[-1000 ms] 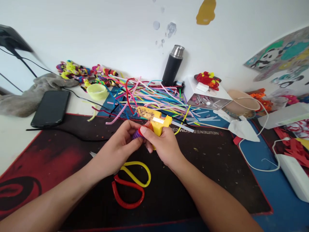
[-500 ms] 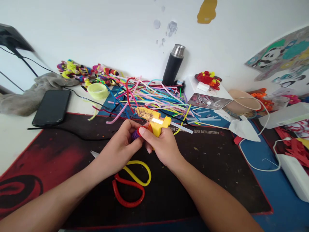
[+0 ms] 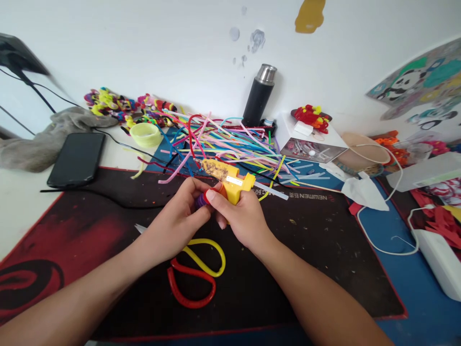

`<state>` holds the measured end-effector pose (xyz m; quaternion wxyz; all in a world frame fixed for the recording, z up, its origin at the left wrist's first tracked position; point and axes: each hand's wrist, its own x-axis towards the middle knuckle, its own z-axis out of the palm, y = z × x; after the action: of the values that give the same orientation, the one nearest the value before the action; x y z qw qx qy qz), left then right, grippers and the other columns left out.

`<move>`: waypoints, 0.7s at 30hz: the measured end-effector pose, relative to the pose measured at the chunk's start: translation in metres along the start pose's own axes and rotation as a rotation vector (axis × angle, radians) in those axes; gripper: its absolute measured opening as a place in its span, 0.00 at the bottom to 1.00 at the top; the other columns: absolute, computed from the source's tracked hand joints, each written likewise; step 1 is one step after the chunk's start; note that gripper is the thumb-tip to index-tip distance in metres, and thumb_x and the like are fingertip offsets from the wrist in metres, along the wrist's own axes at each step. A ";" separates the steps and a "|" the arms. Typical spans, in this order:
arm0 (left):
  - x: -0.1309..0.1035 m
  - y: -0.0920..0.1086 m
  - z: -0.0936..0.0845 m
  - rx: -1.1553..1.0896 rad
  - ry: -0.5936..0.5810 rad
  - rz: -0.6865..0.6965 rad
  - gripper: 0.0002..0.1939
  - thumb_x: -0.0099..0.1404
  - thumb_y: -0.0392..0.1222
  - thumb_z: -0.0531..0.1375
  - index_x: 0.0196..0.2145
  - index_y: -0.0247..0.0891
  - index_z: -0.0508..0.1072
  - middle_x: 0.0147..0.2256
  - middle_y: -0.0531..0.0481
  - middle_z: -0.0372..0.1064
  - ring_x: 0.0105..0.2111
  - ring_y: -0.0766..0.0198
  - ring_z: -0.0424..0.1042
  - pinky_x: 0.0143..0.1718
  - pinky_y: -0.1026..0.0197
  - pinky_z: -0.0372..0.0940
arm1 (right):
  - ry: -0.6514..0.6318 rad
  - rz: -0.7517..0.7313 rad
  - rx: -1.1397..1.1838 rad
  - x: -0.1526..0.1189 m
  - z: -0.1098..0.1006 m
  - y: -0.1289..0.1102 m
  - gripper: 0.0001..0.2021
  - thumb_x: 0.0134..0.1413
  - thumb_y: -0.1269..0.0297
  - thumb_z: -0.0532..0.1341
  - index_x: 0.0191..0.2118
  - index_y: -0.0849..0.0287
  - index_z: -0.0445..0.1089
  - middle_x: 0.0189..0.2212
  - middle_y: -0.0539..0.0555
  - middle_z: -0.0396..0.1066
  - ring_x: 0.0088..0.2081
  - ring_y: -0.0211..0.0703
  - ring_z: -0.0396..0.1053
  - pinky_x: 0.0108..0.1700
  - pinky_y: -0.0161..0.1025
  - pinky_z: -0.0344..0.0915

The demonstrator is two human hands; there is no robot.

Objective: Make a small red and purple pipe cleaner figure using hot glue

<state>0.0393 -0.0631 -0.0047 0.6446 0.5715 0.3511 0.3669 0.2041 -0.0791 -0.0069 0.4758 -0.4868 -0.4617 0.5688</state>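
Observation:
My left hand [image 3: 189, 211] is closed around a small purple and red fuzzy piece [image 3: 202, 199], apparently pipe-cleaner work, mostly hidden by the fingers. In my right hand [image 3: 239, 214] is a yellow hot glue gun [image 3: 233, 188], its nozzle end pointing left and a clear glue stick [image 3: 272, 189] poking out of its back. The right thumb presses on the red part of the piece, so both hands meet there. Below them, scissors [image 3: 192, 305] with one red and one yellow handle loop lie on the black mat [image 3: 273, 288], partly covered by the left forearm.
Many coloured pipe cleaners [image 3: 223, 144] lie heaped behind the hands. A black thermos [image 3: 258, 96] stands by the wall, with a white box [image 3: 317, 139] to its right. At left are a phone [image 3: 77, 159] and a light-green bowl [image 3: 145, 136]. A white cable [image 3: 382, 249] loops at right.
Almost nothing differs. Both hands, the small piece and the glue gun stay in place; the view has shifted very slightly.

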 end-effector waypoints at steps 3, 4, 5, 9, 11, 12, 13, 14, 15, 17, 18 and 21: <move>0.001 0.004 0.000 -0.038 -0.032 -0.023 0.08 0.74 0.43 0.66 0.43 0.43 0.69 0.33 0.51 0.81 0.37 0.55 0.81 0.45 0.51 0.72 | 0.011 0.005 -0.012 0.001 -0.001 -0.001 0.19 0.60 0.44 0.71 0.33 0.54 0.70 0.16 0.41 0.63 0.17 0.34 0.59 0.22 0.34 0.57; 0.001 0.005 0.000 -0.046 -0.037 -0.035 0.08 0.74 0.43 0.66 0.43 0.43 0.69 0.33 0.51 0.82 0.37 0.55 0.80 0.45 0.52 0.71 | 0.014 0.006 -0.015 0.001 -0.001 -0.001 0.19 0.60 0.43 0.70 0.34 0.54 0.70 0.15 0.41 0.63 0.17 0.34 0.59 0.22 0.34 0.57; 0.001 0.005 0.001 -0.056 -0.038 -0.048 0.09 0.74 0.44 0.67 0.44 0.42 0.70 0.34 0.50 0.82 0.37 0.56 0.80 0.45 0.52 0.71 | 0.019 0.005 -0.016 0.001 -0.001 -0.001 0.19 0.60 0.43 0.70 0.34 0.54 0.70 0.15 0.41 0.63 0.17 0.34 0.59 0.22 0.34 0.57; 0.001 0.003 0.000 -0.105 -0.027 -0.093 0.11 0.74 0.46 0.67 0.46 0.41 0.71 0.36 0.48 0.82 0.38 0.55 0.79 0.43 0.53 0.68 | 0.015 -0.010 -0.007 0.002 -0.002 0.000 0.18 0.61 0.45 0.69 0.34 0.54 0.70 0.15 0.40 0.63 0.17 0.33 0.59 0.22 0.33 0.57; 0.000 0.001 -0.002 -0.119 -0.024 -0.107 0.10 0.74 0.45 0.66 0.48 0.41 0.71 0.37 0.47 0.82 0.38 0.55 0.79 0.40 0.54 0.66 | 0.010 -0.014 0.001 0.002 -0.002 0.000 0.18 0.62 0.45 0.69 0.34 0.54 0.70 0.16 0.40 0.63 0.17 0.33 0.59 0.22 0.33 0.57; -0.001 0.000 -0.003 -0.126 -0.027 -0.109 0.10 0.74 0.44 0.65 0.48 0.41 0.71 0.38 0.47 0.82 0.38 0.55 0.78 0.40 0.54 0.65 | 0.010 -0.011 0.004 0.001 -0.002 0.000 0.18 0.62 0.45 0.69 0.34 0.54 0.70 0.16 0.40 0.63 0.17 0.33 0.59 0.22 0.33 0.57; -0.001 -0.001 -0.003 -0.135 -0.035 -0.109 0.09 0.75 0.44 0.65 0.49 0.41 0.71 0.38 0.47 0.83 0.37 0.55 0.78 0.40 0.54 0.65 | 0.013 -0.008 0.006 0.001 -0.002 0.000 0.18 0.62 0.45 0.70 0.35 0.54 0.70 0.16 0.40 0.63 0.17 0.33 0.59 0.22 0.33 0.57; -0.002 -0.002 -0.004 -0.145 -0.042 -0.107 0.09 0.75 0.44 0.64 0.49 0.41 0.71 0.39 0.46 0.83 0.37 0.55 0.77 0.40 0.53 0.65 | 0.016 -0.004 0.007 0.001 -0.002 -0.001 0.19 0.61 0.44 0.70 0.35 0.54 0.70 0.16 0.40 0.63 0.17 0.33 0.59 0.22 0.33 0.57; -0.002 -0.003 -0.005 -0.152 -0.048 -0.104 0.08 0.76 0.45 0.64 0.49 0.41 0.71 0.39 0.46 0.83 0.37 0.55 0.77 0.40 0.53 0.64 | 0.017 -0.001 0.007 0.001 -0.003 -0.001 0.19 0.61 0.43 0.70 0.35 0.54 0.70 0.17 0.40 0.64 0.17 0.33 0.60 0.22 0.33 0.57; -0.002 -0.003 -0.005 -0.151 -0.046 -0.100 0.08 0.76 0.45 0.63 0.48 0.41 0.72 0.39 0.45 0.83 0.37 0.55 0.77 0.39 0.53 0.64 | 0.019 -0.002 0.005 0.001 -0.003 0.000 0.20 0.62 0.43 0.70 0.35 0.54 0.70 0.17 0.41 0.64 0.17 0.34 0.60 0.22 0.33 0.58; -0.001 -0.003 -0.005 -0.146 -0.042 -0.098 0.08 0.76 0.46 0.63 0.48 0.42 0.72 0.38 0.45 0.83 0.37 0.55 0.77 0.39 0.54 0.63 | 0.019 -0.004 0.004 0.001 -0.004 0.000 0.20 0.62 0.42 0.70 0.35 0.54 0.70 0.17 0.41 0.65 0.17 0.34 0.60 0.22 0.33 0.58; 0.000 -0.001 -0.002 -0.124 -0.043 -0.095 0.08 0.75 0.47 0.64 0.47 0.42 0.72 0.37 0.46 0.82 0.37 0.54 0.77 0.38 0.54 0.63 | 0.023 -0.005 -0.004 0.002 -0.004 0.001 0.20 0.62 0.42 0.70 0.35 0.54 0.70 0.17 0.41 0.65 0.17 0.34 0.60 0.22 0.34 0.58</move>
<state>0.0373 -0.0619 -0.0058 0.7027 0.5211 0.3404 0.3446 0.2081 -0.0773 -0.0082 0.4817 -0.4930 -0.4584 0.5611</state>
